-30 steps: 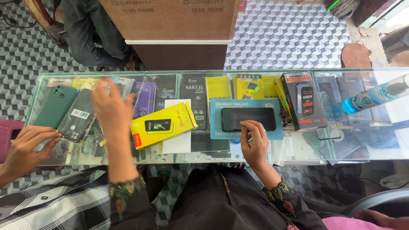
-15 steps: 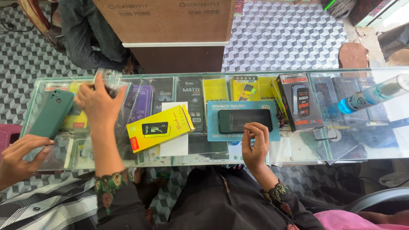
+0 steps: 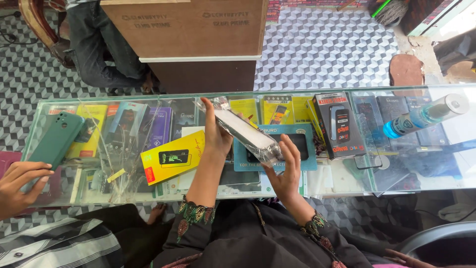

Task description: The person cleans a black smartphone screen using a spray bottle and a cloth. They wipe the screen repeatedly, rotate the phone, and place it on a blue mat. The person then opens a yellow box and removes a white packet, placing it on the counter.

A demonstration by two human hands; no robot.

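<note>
Both my hands hold a clear phone cover in a see-through plastic sleeve (image 3: 244, 132) above the glass counter (image 3: 347, 178). My left hand (image 3: 216, 133) grips its far end from below. My right hand (image 3: 286, 168) holds the near end. Under them lies a teal box with a black phone (image 3: 297, 149). A yellow flat package (image 3: 173, 157) rests just left of my left arm.
Another person's hand (image 3: 20, 181) at the left edge touches a green phone case (image 3: 60, 139). A black and red box (image 3: 339, 125) and a blue-capped spray bottle (image 3: 426, 115) lie to the right. Several packaged covers fill the case under the glass. A person sits beyond a brown counter (image 3: 188, 30).
My left hand swung from the left side of the counter to the middle, carrying the sleeved cover. My right hand lifted off the teal box and took hold of the cover's near end.
</note>
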